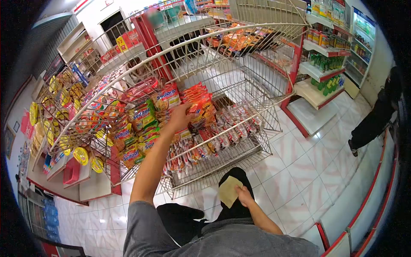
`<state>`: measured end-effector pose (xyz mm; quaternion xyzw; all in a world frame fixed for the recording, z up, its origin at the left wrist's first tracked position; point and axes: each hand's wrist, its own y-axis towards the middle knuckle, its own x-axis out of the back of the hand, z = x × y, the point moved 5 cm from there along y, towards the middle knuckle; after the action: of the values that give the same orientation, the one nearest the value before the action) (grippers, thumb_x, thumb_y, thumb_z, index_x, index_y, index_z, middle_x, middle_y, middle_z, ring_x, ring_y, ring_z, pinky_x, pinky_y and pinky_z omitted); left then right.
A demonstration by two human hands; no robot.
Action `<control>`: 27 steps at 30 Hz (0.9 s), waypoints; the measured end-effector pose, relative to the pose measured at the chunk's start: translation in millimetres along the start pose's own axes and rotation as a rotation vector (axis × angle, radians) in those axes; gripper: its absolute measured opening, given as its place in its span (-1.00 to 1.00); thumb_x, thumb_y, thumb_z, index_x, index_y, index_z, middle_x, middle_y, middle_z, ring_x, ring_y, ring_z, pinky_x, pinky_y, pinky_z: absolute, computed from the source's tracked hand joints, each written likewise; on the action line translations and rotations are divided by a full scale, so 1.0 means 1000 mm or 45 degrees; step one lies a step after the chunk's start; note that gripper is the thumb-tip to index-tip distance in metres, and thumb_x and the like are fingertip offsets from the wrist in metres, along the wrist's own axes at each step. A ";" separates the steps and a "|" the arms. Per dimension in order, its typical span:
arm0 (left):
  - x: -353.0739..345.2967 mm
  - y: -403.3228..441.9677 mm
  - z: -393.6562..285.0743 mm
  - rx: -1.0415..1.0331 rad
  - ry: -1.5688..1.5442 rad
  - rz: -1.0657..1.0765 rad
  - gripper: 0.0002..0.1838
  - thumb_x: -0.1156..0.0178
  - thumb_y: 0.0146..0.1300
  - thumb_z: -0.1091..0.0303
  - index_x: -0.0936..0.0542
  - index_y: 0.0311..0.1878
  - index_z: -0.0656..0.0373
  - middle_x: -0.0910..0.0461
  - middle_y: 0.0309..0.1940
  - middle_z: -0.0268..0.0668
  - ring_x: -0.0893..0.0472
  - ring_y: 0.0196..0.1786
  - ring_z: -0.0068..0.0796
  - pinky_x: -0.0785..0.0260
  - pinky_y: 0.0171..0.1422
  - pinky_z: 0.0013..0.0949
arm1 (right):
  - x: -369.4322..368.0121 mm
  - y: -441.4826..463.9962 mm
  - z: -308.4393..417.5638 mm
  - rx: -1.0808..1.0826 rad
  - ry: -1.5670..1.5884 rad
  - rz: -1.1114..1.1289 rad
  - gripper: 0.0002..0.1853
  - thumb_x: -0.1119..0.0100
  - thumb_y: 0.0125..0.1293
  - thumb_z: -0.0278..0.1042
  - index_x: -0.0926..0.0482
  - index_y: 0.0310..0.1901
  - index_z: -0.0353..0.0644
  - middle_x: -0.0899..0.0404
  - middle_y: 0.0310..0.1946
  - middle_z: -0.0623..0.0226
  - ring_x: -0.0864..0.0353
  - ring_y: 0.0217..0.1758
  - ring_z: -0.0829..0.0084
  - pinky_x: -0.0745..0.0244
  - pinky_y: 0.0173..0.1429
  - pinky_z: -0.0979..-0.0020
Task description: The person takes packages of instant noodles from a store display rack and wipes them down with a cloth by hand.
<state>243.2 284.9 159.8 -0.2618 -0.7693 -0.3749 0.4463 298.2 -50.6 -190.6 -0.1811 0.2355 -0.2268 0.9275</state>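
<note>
My left hand (181, 116) reaches over the rim of a wire basket rack (222, 139). Its fingers are bent against the edge of a stack of red-orange instant noodle packets (200, 103); the grip is partly hidden. Left of that hand lie green Sedaap noodle packets (143, 115) and another Sedaap packet (167, 97). In front of them stands a tight row of small clear-wrapped packets (218, 141). Low over my right thigh, my right hand (245, 195) is closed on the edge of a flat beige piece, seemingly a folded cloth (228, 192).
Yellow-lidded cups (80, 156) hang at the rack's left side. A shelf unit with green bottles (327, 62) and a drinks fridge (363, 38) stand at the right back. A person in dark clothes (376, 113) is at the far right. White shelving (359, 220) runs along the lower right.
</note>
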 end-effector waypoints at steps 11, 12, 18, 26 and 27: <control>-0.044 -0.008 0.013 -0.152 0.275 0.040 -0.48 -0.33 0.05 0.23 -0.50 0.12 0.10 -0.51 -0.06 -0.07 -0.49 0.04 -0.06 -0.37 0.09 -0.10 | 0.007 0.004 -0.009 -0.077 0.179 0.000 -0.70 0.04 0.42 -0.27 -0.45 0.06 -0.28 -0.56 -0.06 0.26 -0.55 0.01 0.39 -0.42 0.12 0.36; -0.043 -0.008 0.012 -0.145 0.250 0.031 -0.49 -0.32 0.06 0.23 -0.51 0.11 0.10 -0.50 -0.04 -0.08 -0.48 0.05 -0.05 -0.37 0.09 -0.09 | 0.007 0.006 -0.010 -0.073 0.171 0.004 -0.70 0.04 0.42 -0.27 -0.45 0.06 -0.28 -0.56 -0.06 0.26 -0.55 0.02 0.39 -0.42 0.12 0.35; -0.043 -0.005 0.012 -0.159 0.249 0.061 -0.50 -0.26 0.09 0.27 -0.48 0.16 0.02 -0.51 -0.08 -0.10 -0.47 0.05 -0.07 -0.37 0.06 -0.06 | 0.010 0.012 -0.021 -0.046 0.176 -0.044 -0.68 0.03 0.42 -0.20 -0.50 -0.01 -0.28 -0.59 -0.15 0.32 -0.55 -0.10 0.47 -0.43 0.00 0.43; -0.046 -0.014 0.013 -0.237 0.374 0.102 -0.40 -0.16 0.14 0.36 -0.33 0.31 -0.08 -0.38 0.13 -0.01 -0.39 0.21 -0.04 -0.32 0.20 -0.06 | 0.017 0.016 -0.022 -0.061 0.129 -0.028 -0.68 0.04 0.42 -0.22 -0.48 0.00 -0.29 -0.58 -0.13 0.29 -0.55 -0.10 0.45 -0.43 -0.01 0.42; -0.047 -0.012 0.017 -0.240 0.342 0.108 -0.38 -0.15 0.14 0.36 -0.32 0.32 -0.05 -0.35 0.16 0.01 -0.37 0.23 -0.02 -0.31 0.22 -0.06 | 0.016 0.015 -0.020 -0.060 0.127 -0.021 -0.68 0.04 0.42 -0.22 -0.48 0.01 -0.29 -0.58 -0.12 0.29 -0.55 -0.09 0.44 -0.43 0.00 0.42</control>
<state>247.6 288.4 109.1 -0.2824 -0.6524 -0.4577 0.5339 305.6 -50.5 -219.3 -0.1932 0.2851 -0.2375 0.9083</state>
